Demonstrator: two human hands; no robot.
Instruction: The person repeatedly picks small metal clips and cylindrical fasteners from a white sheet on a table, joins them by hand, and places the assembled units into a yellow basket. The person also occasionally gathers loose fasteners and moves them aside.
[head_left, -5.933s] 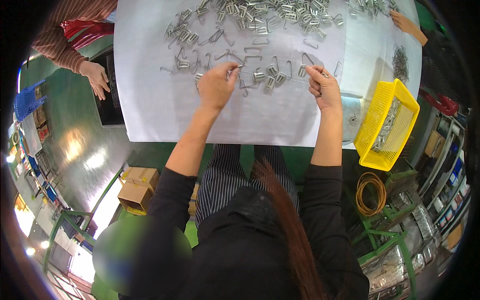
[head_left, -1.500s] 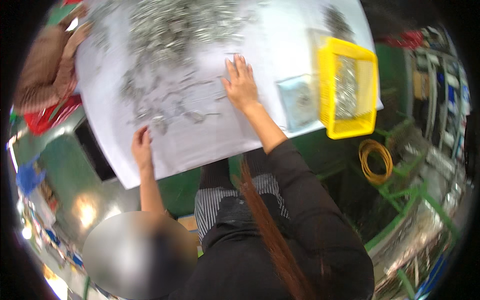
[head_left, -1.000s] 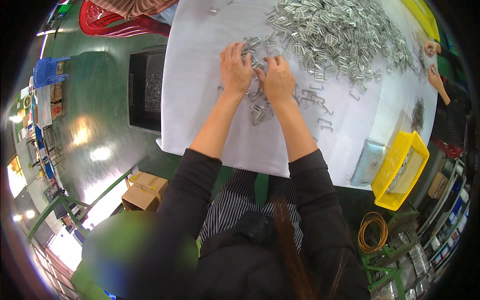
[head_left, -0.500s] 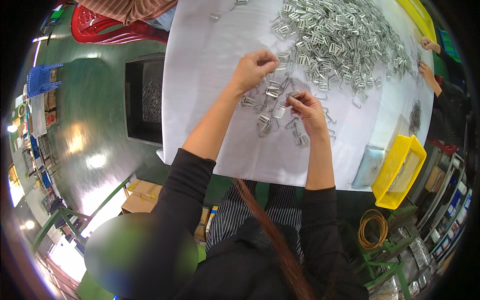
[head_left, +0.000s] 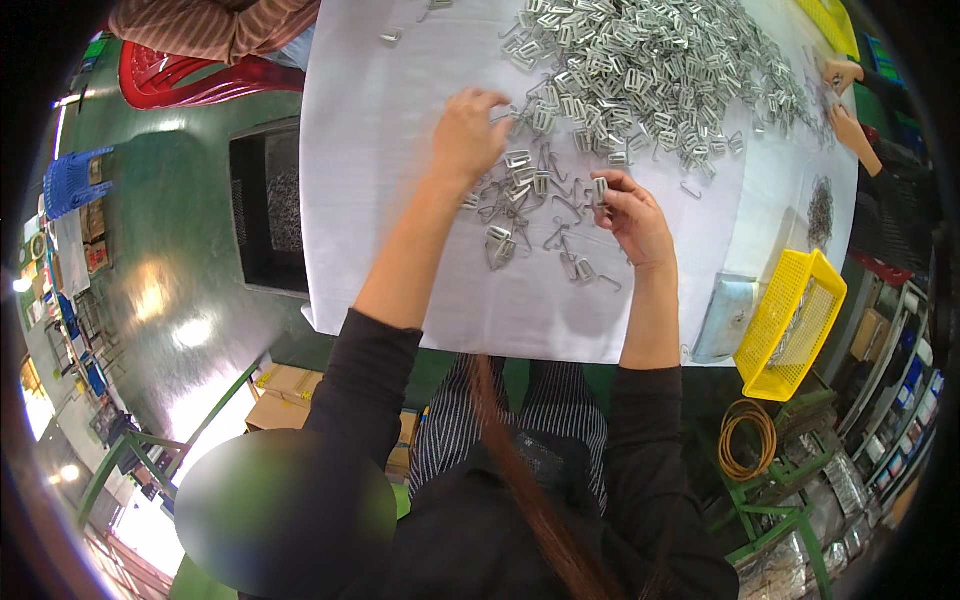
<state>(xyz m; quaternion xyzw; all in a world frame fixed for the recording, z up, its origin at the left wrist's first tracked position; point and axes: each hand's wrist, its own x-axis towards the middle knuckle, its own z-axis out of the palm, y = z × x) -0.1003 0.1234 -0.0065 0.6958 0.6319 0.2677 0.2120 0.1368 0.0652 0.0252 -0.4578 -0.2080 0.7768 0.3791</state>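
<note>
My right hand [head_left: 636, 222] pinches a silver metal buckle [head_left: 600, 191] with a slotted frame, held just above the white tabletop. To its left, my left hand [head_left: 466, 142] hovers at the near-left edge of the big heap of buckles [head_left: 660, 85], slightly blurred. Its thumb and index finger are apart, and I see nothing between them. Between and below my hands lies a loose scatter of buckles [head_left: 520, 175] mixed with bent wire hooks [head_left: 556, 238].
A yellow plastic basket [head_left: 752, 350] sits at the table's near right corner, beside a pale blue packet [head_left: 722, 318]. Dark wire pieces [head_left: 820, 213] lie near the right edge. Another person's hands [head_left: 848, 120] work there. A black bin [head_left: 240, 210] stands left of the table.
My left hand has moved left, and its fingers have opened from a pinch. The right hand still holds a buckle, now turned more upright. The whole view has shifted slightly.
</note>
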